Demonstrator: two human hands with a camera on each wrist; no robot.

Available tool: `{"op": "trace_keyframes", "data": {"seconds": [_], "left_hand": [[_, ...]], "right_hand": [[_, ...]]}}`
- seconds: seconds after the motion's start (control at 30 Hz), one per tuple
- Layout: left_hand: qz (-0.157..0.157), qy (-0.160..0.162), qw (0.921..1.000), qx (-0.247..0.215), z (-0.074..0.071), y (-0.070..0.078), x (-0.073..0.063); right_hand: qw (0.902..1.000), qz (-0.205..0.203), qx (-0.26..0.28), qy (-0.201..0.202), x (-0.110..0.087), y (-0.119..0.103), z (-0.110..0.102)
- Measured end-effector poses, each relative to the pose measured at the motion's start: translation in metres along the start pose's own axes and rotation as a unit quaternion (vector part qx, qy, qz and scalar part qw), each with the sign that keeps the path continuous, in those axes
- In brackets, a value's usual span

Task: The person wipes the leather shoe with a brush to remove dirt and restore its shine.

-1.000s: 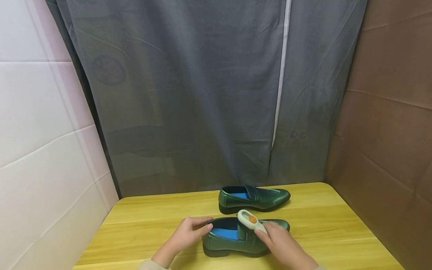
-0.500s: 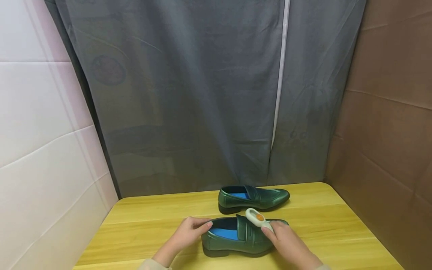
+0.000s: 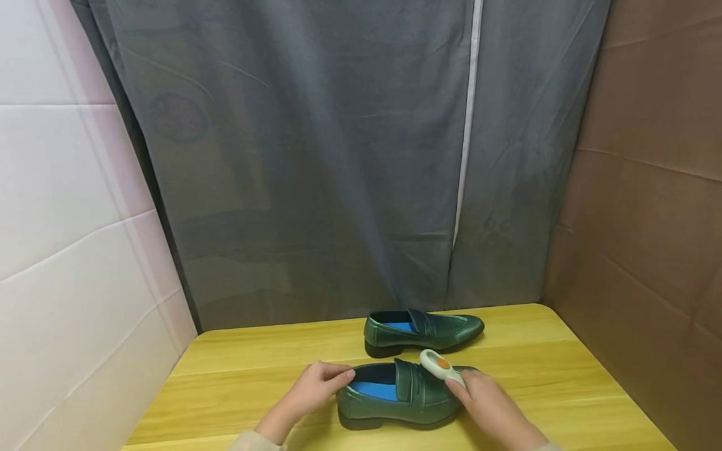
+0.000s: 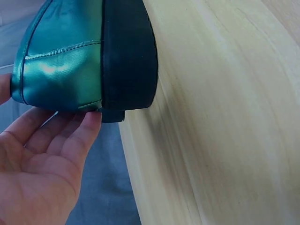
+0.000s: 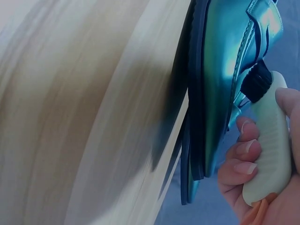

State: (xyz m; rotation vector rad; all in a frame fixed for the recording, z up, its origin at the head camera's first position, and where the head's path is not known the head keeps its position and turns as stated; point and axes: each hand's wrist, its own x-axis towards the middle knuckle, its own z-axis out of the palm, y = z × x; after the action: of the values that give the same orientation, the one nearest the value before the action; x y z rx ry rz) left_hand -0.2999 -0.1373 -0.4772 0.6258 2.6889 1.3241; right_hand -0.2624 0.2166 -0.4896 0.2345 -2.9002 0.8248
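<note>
A dark green loafer [image 3: 389, 410] with a blue insole rests on the table, toe to the right. My left hand [image 3: 313, 391] grips its heel, the thumb at the collar's rim; the left wrist view shows the fingertips against the back of the heel [image 4: 65, 75]. In my right hand [image 3: 496, 410] is a pale shoe brush [image 3: 442, 366] with an orange spot on its top. Its black bristles [image 5: 257, 83] meet the shoe's upper just ahead of the strap in the right wrist view. An orange cord [image 5: 258, 211] hangs from the handle's end.
A matching green loafer [image 3: 451, 332] stands behind, parallel to the near one, close to the back edge of the wooden table [image 3: 254, 357]. A grey curtain [image 3: 338, 188] hangs behind, with a white panel [image 3: 84, 250] at left and a brown one [image 3: 637, 219] at right.
My right hand has moved the brush to the right along the near loafer, from the strap toward the toe. The left hand keeps its hold on the heel.
</note>
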Motion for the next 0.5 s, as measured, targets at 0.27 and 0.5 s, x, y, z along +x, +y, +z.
{"op": "trace_keyframes", "data": {"seconds": [0.27, 0.5], "left_hand": [[-0.001, -0.014, 0.9998, -0.012, 0.000, 0.004, 0.000], [-0.009, -0.024, 0.9996, -0.012, -0.001, 0.003, 0.002]], "right_hand": [[0.9997, 0.019, -0.017, 0.002, -0.003, 0.011, -0.001], [0.9990, 0.018, -0.039, 0.013, -0.004, 0.020, -0.006]]}}
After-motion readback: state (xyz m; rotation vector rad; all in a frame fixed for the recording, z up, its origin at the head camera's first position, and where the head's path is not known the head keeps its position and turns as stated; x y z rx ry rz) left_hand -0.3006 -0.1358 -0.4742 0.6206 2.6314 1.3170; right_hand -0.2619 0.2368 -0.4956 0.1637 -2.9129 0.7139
